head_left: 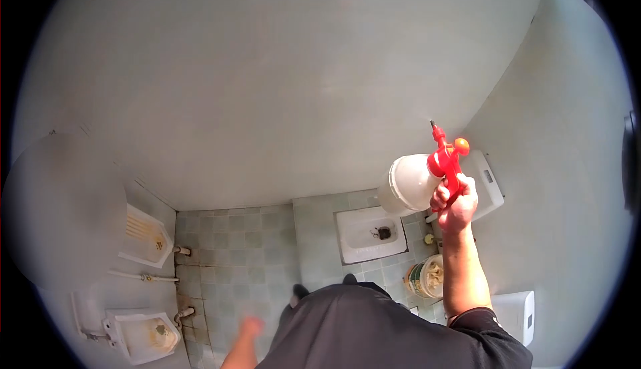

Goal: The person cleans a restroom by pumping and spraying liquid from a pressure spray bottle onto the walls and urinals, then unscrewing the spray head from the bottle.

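My right hand [457,203] is wrapped round the red handle of a pump sprayer [412,181], raised in front of me at the right. The sprayer has a whitish bottle, a red head with an orange-red knob, and a dark-tipped nozzle pointing up toward the grey wall [280,95]. Whether spray is coming out I cannot make out. Low beside my body, my left hand [251,327] hangs over the tiled floor, smeared by motion. Its fingers do not show clearly, and nothing can be seen in it.
A squat toilet [357,235] is set in the raised tiled step ahead. Near my right arm stands a bucket [419,277] with crumpled paper inside. White cisterns [484,185] hang on the right wall. Stained urinals [143,335] and pipes [143,276] line the left side.
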### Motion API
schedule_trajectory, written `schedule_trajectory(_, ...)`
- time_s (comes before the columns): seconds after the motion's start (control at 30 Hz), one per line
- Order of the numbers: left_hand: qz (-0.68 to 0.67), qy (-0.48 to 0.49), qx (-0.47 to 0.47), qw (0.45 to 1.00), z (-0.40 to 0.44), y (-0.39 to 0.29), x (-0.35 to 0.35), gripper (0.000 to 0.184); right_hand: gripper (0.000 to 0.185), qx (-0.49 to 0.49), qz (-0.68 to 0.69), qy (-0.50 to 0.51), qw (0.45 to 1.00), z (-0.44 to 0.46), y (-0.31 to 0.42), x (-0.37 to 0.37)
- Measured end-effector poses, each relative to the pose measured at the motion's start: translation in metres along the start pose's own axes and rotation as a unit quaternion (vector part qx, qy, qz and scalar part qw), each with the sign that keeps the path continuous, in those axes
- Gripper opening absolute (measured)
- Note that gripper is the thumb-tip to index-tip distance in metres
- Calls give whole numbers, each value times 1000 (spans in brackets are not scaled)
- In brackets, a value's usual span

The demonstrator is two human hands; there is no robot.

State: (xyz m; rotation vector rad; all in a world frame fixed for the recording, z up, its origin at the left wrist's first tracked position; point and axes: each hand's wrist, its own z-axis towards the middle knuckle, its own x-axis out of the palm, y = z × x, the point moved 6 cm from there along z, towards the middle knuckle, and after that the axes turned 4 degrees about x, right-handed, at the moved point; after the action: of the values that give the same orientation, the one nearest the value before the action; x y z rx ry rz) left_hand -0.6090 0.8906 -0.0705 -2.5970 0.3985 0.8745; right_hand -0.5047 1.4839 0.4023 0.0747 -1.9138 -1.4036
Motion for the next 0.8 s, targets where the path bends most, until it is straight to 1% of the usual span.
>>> schedule_trajectory(0.03, -6, 12, -9, 1000, 0, -8, -3, 35, 27, -11, -1, -6, 1000, -1, 7, -2)
schedule_trajectory(0.07, -3, 12, 1, 1000, 9, 2, -6, 35, 27, -19, -4, -11, 1000, -5, 6, 9)
schedule_trajectory(0.13, 58, 1, 87, 994, 17, -19, -14, 36, 27, -40, -1, -21, 999, -4, 18, 2)
schedule_trajectory(0.17, 61, 0, 93, 994, 22, -21, -18, 36, 27, -42, -1, -33, 999, -7, 22, 4)
schedule_trajectory(0.23, -16, -29, 35, 999, 18, -36, -44, 38, 27, -49, -2, -39, 998, -8, 27, -1)
schedule_trajectory(0.27, -14, -28, 40, 999, 15, -42, -59, 38, 27, -53, -3, -42, 998, -11, 26, 1)
schedule_trajectory(0.33, -59, -73, 42, 995, 9, -51, -87, 40, 27, -60, -6, -53, 997, -17, 27, 5)
schedule_trajectory(0.37, -56, -71, 45, 995, 17, -47, -88, 40, 27, -64, -7, -59, 996, -19, 28, 5)
schedule_trajectory(0.47, -202, -108, 67, 971, 55, -50, -95, 36, 27, -91, -33, -56, 994, -25, 31, 2)
schedule_trajectory(0.5, -255, -125, 71, 956, 65, -60, -105, 34, 28, -85, -11, -51, 995, -27, 32, 1)
schedule_trajectory(0.53, -291, -119, 95, 945, 56, -94, -132, 33, 28, -83, -9, -53, 995, -28, 31, -2)
schedule_trajectory(0.57, -327, -114, 118, 931, 36, -148, -176, 32, 30, -78, -5, -46, 996, -29, 30, -4)
schedule_trajectory(0.6, -397, -91, 125, 905, 18, -200, -211, 30, 32, -71, 0, -38, 997, -28, 29, -6)
schedule_trajectory(0.63, -432, -86, 159, 884, -3, -257, -243, 27, 41, -70, -30, -57, 995, -30, 31, -14)
schedule_trajectory(0.67, -452, -75, 186, 869, -22, -308, -273, 25, 40, -76, -40, -46, 995, -32, 28, -18)
schedule_trajectory(0.73, -472, -69, 290, 830, -60, -398, -319, 25, 39, -70, -49, -31, 996, -44, 18, -23)
schedule_trajectory(0.77, -487, -72, 350, 797, -80, -440, -337, 27, 38, -66, -45, -27, 996, -49, 13, -28)
schedule_trajectory(0.8, -494, -47, 362, 789, -95, -474, -351, 31, 40, -62, -49, -11, 997, -51, 4, -32)
